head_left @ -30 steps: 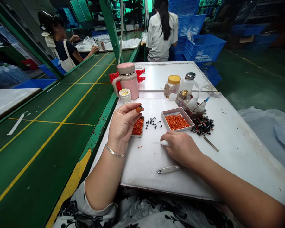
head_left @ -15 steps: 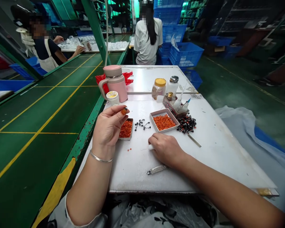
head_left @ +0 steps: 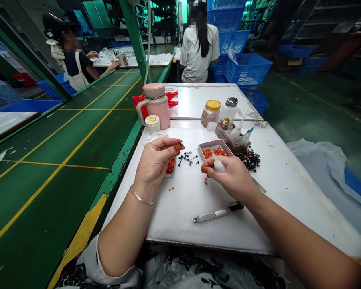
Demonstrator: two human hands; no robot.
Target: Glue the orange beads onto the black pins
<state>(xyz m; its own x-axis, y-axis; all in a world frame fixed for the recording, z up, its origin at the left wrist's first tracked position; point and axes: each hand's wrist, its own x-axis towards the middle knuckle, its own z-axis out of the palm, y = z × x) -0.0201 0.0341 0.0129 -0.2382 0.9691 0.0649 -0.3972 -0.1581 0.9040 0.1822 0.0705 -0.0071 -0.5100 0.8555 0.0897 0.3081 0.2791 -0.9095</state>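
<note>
My left hand (head_left: 155, 164) is raised over the table, thumb and forefinger pinching a tiny dark piece (head_left: 181, 143) too small to name. My right hand (head_left: 231, 174) is wrapped round a small white squeeze bottle (head_left: 219, 165), its thin nozzle pointing up. Behind that hand is a box of orange-red pieces (head_left: 217, 151); a second box (head_left: 170, 167) is partly hidden by my left hand. Several small black pieces with thin stems (head_left: 186, 158) lie between the boxes. A silver and black pen-like tool (head_left: 215, 214) lies near the front edge.
A pink mug (head_left: 159, 108), a white tub (head_left: 153, 124) and lidded jars (head_left: 212, 112) stand farther back. A tray of bottles (head_left: 233, 138) adjoins a pile of black and red pieces (head_left: 250, 159). A green conveyor (head_left: 78, 148) runs at left; two people work beyond.
My right hand has risen from the tabletop with the white squeeze bottle, uncovering more of the pen-like tool. My left hand keeps its pinch. The whole view has shifted slightly.
</note>
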